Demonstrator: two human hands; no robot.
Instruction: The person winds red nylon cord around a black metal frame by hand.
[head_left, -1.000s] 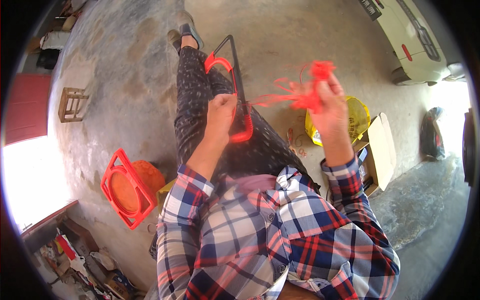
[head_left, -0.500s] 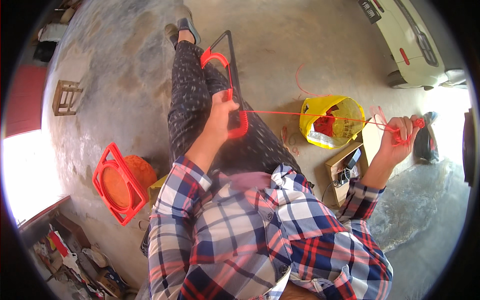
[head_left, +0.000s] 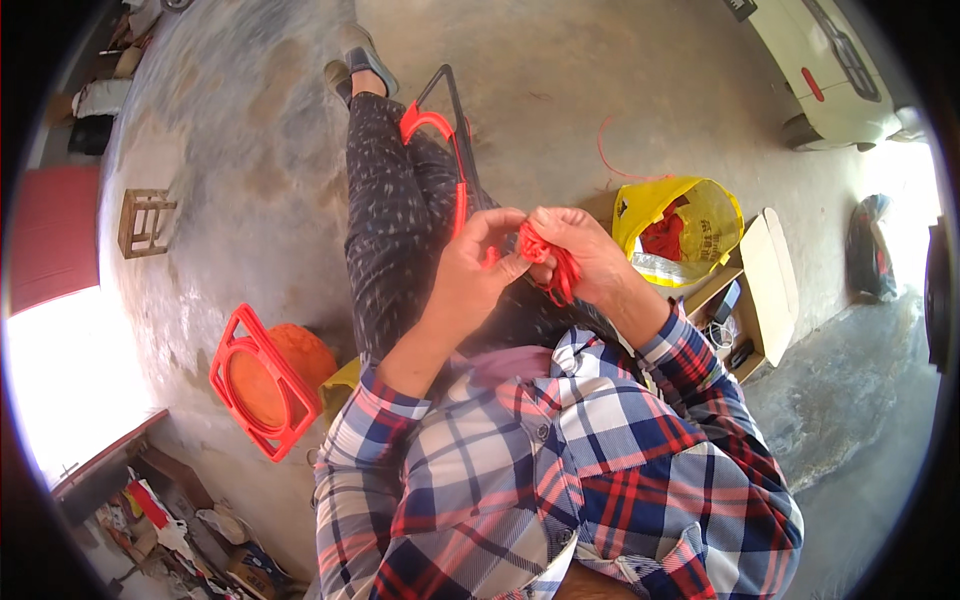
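Observation:
My left hand (head_left: 475, 270) and my right hand (head_left: 585, 255) meet above my lap, both pinching a bundle of red cord (head_left: 545, 258). Loops of the cord hang down from my right hand. A black metal frame partly wrapped in red cord (head_left: 455, 150) lies along my legs, just beyond my left hand's fingers. I sit on a concrete floor in dark patterned trousers and a plaid shirt.
A yellow bag with red material (head_left: 680, 230) sits to my right beside an open cardboard box (head_left: 765, 285). A red square frame with an orange disc (head_left: 260, 385) leans at my left. A small wooden stool (head_left: 145, 222) stands farther left. A white vehicle (head_left: 830, 75) is parked at the upper right.
My right hand, stretched far out to the right with the cord taut, has come back in to meet my left hand, with the cord bunched between them.

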